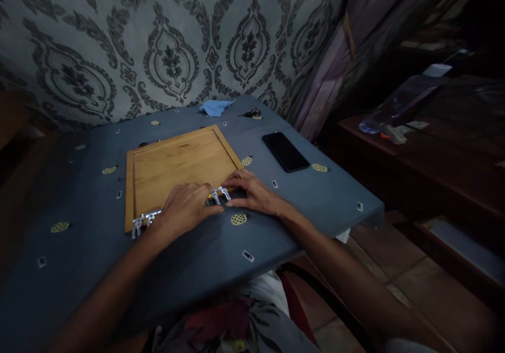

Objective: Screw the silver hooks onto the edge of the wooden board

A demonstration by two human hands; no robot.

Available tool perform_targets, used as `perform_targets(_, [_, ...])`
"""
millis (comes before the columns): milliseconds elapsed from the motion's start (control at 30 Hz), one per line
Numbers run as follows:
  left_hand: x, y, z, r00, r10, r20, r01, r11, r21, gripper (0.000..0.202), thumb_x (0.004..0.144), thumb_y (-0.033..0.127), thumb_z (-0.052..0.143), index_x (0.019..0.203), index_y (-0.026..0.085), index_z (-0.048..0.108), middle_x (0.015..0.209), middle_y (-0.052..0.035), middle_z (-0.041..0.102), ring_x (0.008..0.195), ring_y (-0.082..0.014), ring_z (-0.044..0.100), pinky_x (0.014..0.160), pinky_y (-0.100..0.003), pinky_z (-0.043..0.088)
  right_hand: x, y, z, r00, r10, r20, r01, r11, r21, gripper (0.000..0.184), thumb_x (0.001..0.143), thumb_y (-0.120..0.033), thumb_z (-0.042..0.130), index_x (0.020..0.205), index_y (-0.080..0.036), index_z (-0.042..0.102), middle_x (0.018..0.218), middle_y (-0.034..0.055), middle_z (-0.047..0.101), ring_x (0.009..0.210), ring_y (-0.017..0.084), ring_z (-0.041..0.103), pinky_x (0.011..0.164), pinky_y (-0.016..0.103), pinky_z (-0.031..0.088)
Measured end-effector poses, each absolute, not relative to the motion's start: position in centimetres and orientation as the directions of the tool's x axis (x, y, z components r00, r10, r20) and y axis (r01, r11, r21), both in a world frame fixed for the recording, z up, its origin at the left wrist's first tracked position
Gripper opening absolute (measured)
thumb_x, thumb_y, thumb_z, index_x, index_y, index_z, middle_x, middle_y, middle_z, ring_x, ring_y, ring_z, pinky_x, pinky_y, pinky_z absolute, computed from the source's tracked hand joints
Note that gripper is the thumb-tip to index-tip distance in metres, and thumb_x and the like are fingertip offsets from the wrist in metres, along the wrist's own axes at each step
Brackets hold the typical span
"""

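A framed wooden panel [177,163], like a small cabinet door, lies flat on the table. Along its near edge sit two silver metal pieces with prongs, which look like hinges: a left metal piece [138,222] at the near left corner and a right metal piece [218,194] towards the near right corner. My left hand [185,205] rests over the near edge between them, fingers curled and thumb reaching right beside the right piece; what its fingers grip is hidden. With thumb and fingers, my right hand [252,192] pinches the right metal piece from its right side.
A black phone [285,151] lies right of the panel on the patterned tablecloth [335,200]. Behind are a blue cloth [215,108] and keys [252,113], close to a patterned curtain [169,53]. A clear bottle [406,98] stands on a dark red surface at right.
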State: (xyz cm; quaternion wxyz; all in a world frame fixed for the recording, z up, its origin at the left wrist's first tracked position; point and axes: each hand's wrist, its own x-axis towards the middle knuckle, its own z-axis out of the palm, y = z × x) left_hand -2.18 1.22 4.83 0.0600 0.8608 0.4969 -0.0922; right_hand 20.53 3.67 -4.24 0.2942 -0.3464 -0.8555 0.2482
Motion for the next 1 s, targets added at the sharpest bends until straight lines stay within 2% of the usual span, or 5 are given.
perform_targets(500, [-1.6, 1.1, 4.5, 0.442, 0.866, -0.235, 0.89, -0.455, -0.003, 0.041, 0.098, 0.055, 0.063, 0.111, 0.018, 0.071, 0.103, -0.0146, 0.078, 0.1, -0.0325, 0.073, 0.078, -0.036, 0.048, 20.5, 3.5, -3.9, -0.589, 0.742, 0.32, 0.459, 0.633, -0.623, 0.052, 0.091, -0.06, 0.07, 0.126, -0.022, 0.073, 0.113, 0.0109, 0.068, 0.11, 0.029, 0.061, 0.1, 0.046, 0.046])
perform_targets(633, [-2.3, 1.7, 5.8, 0.43, 0.877, -0.212, 0.902, -0.428, 0.057, 0.04, 0.097, 0.053, 0.064, 0.114, 0.018, 0.066, 0.099, -0.0126, 0.076, 0.095, -0.0316, 0.072, 0.075, -0.035, 0.047, 20.5, 3.6, -4.2, -0.584, 0.743, 0.328, 0.455, 0.634, -0.625, 0.054, 0.09, -0.063, 0.07, 0.124, -0.022, 0.072, 0.113, 0.01, 0.068, 0.11, 0.028, 0.061, 0.099, 0.047, 0.047])
perform_targets(767, [-3.3, 2.5, 8.9, 0.498, 0.862, 0.097, 0.793, -0.498, 0.352, 0.023, 0.103, 0.032, 0.045, 0.118, 0.019, 0.058, 0.08, -0.0016, 0.065, 0.075, -0.0208, 0.064, 0.069, -0.031, 0.044, 20.6, 3.6, -4.3, -0.586, 0.74, 0.329, 0.446, 0.634, -0.631, 0.056, 0.09, -0.065, 0.069, 0.124, -0.021, 0.071, 0.113, 0.01, 0.068, 0.111, 0.027, 0.06, 0.101, 0.046, 0.047])
perform_targets(833, [-3.3, 2.6, 10.6, 0.489, 0.832, 0.264, 0.689, -0.554, 0.467, 0.02, 0.105, 0.033, 0.042, 0.115, 0.021, 0.056, 0.071, 0.0029, 0.056, 0.068, -0.0173, 0.058, 0.067, -0.03, 0.043, 20.6, 3.6, -4.2, -0.585, 0.745, 0.322, 0.453, 0.629, -0.632, 0.056, 0.09, -0.064, 0.069, 0.124, -0.02, 0.071, 0.113, 0.0105, 0.067, 0.111, 0.027, 0.06, 0.1, 0.046, 0.048])
perform_targets(1000, [-1.4, 2.8, 12.7, 0.517, 0.759, 0.397, 0.57, -0.651, 0.502, 0.019, 0.107, 0.034, 0.042, 0.106, 0.023, 0.057, 0.096, -0.0012, 0.063, 0.089, -0.0173, 0.061, 0.079, -0.029, 0.048, 20.6, 3.3, -3.8, -0.585, 0.753, 0.3, 0.48, 0.62, -0.62, 0.053, 0.091, -0.057, 0.072, 0.126, -0.018, 0.07, 0.115, 0.0117, 0.067, 0.112, 0.028, 0.061, 0.101, 0.046, 0.049])
